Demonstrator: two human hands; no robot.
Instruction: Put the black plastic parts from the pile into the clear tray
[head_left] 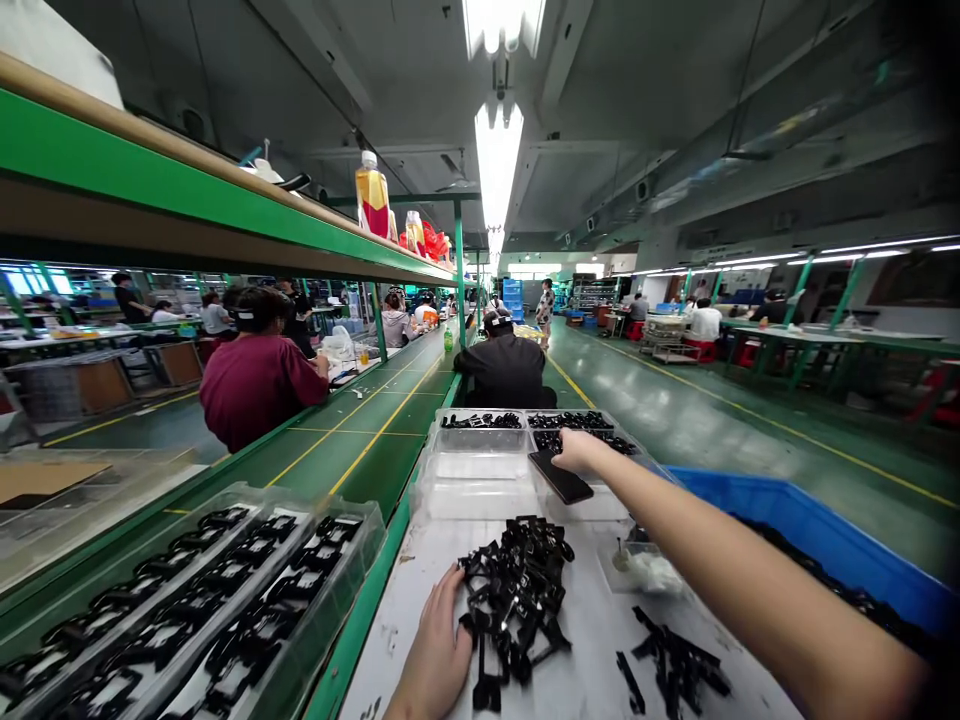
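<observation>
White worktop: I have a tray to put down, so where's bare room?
Bare white surface lies between the clear tray and the left hand, and in a strip between the larger black plastic pile and the smaller pile. The larger pile is the crowded spot.

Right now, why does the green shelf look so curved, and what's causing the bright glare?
In the head view, wide-angle distortion bends the green shelf toward the centre; the ceiling's fluorescent lamp burns out to white; the far right corner darkens beside the right arm.
</observation>
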